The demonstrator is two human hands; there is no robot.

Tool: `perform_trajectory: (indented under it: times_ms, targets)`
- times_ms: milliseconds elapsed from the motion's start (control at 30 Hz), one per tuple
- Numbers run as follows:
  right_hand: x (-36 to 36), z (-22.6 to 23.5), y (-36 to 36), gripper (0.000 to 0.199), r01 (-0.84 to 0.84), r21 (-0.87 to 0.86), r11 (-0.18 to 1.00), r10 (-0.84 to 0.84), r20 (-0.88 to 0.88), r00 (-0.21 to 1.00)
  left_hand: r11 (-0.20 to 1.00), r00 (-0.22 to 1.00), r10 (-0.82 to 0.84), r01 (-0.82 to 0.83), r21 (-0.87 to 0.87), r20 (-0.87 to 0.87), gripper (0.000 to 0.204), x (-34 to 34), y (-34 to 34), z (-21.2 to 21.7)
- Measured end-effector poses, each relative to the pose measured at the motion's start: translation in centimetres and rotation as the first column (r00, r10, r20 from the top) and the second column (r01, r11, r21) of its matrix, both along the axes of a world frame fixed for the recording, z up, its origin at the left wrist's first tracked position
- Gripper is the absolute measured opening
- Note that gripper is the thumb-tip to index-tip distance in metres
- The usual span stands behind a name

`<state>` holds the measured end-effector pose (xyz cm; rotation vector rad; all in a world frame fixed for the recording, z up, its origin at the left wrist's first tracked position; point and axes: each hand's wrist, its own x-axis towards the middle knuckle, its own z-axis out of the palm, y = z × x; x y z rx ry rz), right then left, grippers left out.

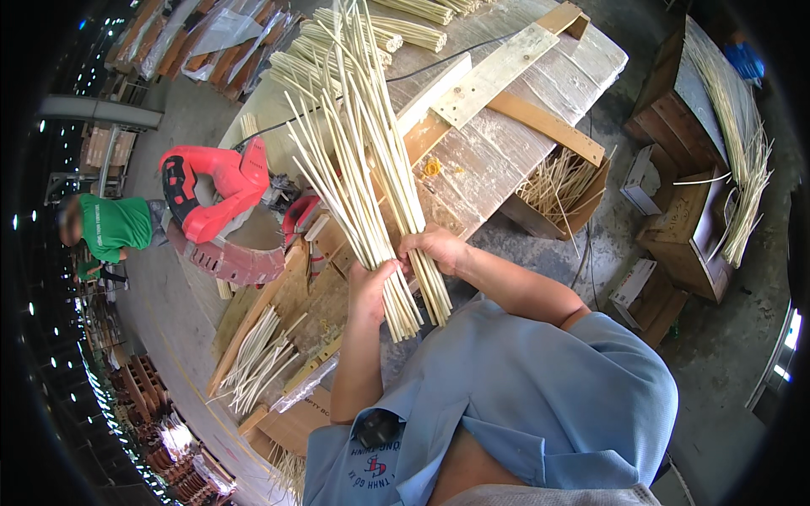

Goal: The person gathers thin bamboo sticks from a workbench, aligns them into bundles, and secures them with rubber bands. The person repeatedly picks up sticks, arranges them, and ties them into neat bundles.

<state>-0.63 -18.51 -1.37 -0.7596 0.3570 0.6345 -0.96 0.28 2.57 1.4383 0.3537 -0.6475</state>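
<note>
Two bunches of thin pale sticks, left bunch (356, 215) and right bunch (399, 185), held up over the table's near edge, left hand (369, 288) closed round one, right hand (436, 250) round the other, hands touching or nearly so. Step looks like sorting or evening up sticks; next move likely calls for keeping both grips snug and the near ends level. Beyond: table (510, 164) with more bundles (418, 35) at its far end, red saw (221, 202) left, stick-filled box (516, 211) right.
</note>
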Motion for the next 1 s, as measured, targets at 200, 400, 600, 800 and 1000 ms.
perform_trajectory:
  times_ms: [200, 400, 600, 800, 1000]
  targets:
    - [0.1, 1.3, -0.1, 0.021, 0.022, 0.078, 0.997, -0.022, -0.009, 1.000, 0.997, 1.000, 0.019, -0.018, -0.073, 0.016, 0.039, 0.0, -0.9, 1.4]
    - [0.2, 1.4, 0.6, 0.032, 0.056, 0.006, 0.998, -0.056, -0.042, 0.998, 0.996, 0.999, 0.049, -0.048, -0.074, 0.013, 0.034, 0.1, -0.5, 0.8]
    - [0.1, 1.3, 0.4, 0.034, 0.057, 0.046, 0.997, -0.056, -0.039, 0.998, 0.996, 0.998, 0.047, -0.049, -0.070, -0.041, 0.031, 0.0, -0.3, 1.6]
    - [0.2, 1.3, 0.6, 0.033, 0.033, 0.008, 0.999, -0.033, -0.023, 0.999, 0.997, 0.998, 0.045, -0.047, -0.064, -0.042, 0.031, 0.1, -0.1, 1.2]
    - [0.0, 0.5, 1.3, 0.029, 0.152, -0.003, 0.988, -0.152, -0.047, 0.987, 0.993, 0.994, 0.104, -0.103, -0.060, 0.014, 0.031, -0.2, -0.1, 1.1]
